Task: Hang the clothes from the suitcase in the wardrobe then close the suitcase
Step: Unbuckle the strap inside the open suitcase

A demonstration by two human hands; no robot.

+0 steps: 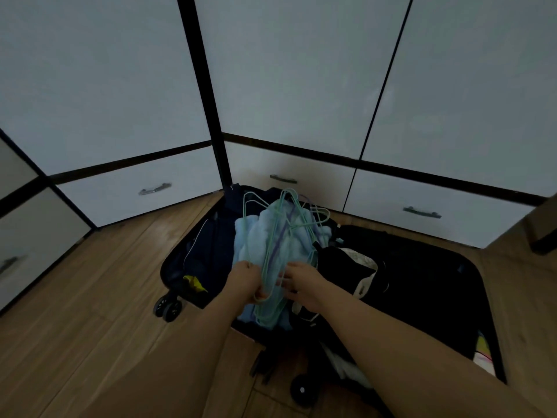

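Note:
A dark suitcase (437, 285) lies open on the wooden floor in front of the wardrobe (295, 79), whose white doors are closed. In its left half lies a light blue garment (256, 233) with a bunch of thin green and purple wire hangers (289, 224) on top. Black clothes with a white-trimmed piece (349, 267) fill the middle. My left hand (248, 282) grips the near end of the hanger bunch. My right hand (301, 282) touches the same bunch from the right, fingers spread over the wires.
White drawers with metal handles (154, 188) run along the wardrobe's base just behind the suitcase. The suitcase wheels (167, 307) stick out at its near left corner. A yellow item (194, 283) lies in the left half. Wooden floor (90, 297) extends to the left.

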